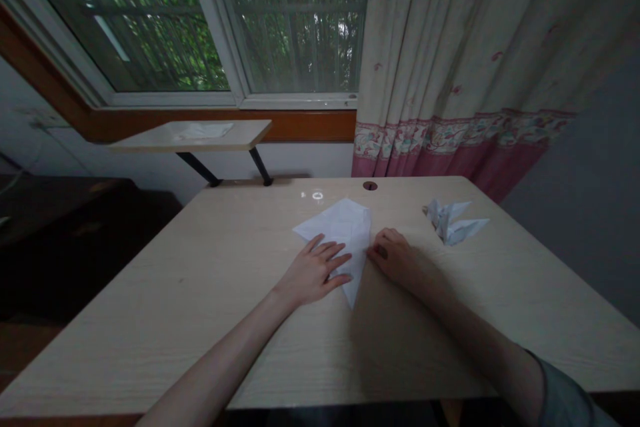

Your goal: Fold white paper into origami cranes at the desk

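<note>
A sheet of white paper (347,219), folded into a kite-like shape, lies on the desk in front of me. My left hand (316,271) rests flat across its lower left part with the fingers spread, covering some of it. At the paper's right edge, my right hand (393,255) is closed, thumb and forefinger pinched together on the edge. The other fingers of that hand curl inward. Off to the right stands a folded white paper figure (450,223) with pointed wings, apart from both hands.
The light wood desk (220,307) has a round cable hole (370,185) near its back edge. A raised shelf (240,137) on black legs holds some white paper (205,130) at the back left. Behind are a window (300,20) and a floral curtain (440,67).
</note>
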The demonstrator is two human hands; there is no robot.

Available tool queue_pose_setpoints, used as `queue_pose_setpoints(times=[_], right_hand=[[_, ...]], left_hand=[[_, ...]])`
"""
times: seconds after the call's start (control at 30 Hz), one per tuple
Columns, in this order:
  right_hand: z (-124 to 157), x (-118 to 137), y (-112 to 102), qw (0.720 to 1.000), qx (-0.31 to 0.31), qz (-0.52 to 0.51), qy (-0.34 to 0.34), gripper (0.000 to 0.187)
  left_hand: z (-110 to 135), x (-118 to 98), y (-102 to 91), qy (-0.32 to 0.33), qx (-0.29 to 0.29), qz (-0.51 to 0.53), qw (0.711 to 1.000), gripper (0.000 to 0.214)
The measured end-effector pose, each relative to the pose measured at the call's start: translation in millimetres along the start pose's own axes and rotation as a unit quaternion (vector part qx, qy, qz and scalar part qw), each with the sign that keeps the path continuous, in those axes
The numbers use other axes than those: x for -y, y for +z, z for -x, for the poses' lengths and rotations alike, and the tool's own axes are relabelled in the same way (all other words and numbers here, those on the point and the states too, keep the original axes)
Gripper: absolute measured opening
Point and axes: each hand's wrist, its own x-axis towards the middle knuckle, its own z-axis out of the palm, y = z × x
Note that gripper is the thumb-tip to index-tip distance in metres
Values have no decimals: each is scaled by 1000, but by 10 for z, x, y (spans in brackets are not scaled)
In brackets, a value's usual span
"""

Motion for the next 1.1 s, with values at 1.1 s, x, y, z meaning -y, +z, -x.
queue_pose_setpoints(times=[1.1], right_hand=[[27, -116, 30, 999, 17, -4, -30, 13]], left_hand=[[2, -40, -59, -20, 0, 48, 999, 37]])
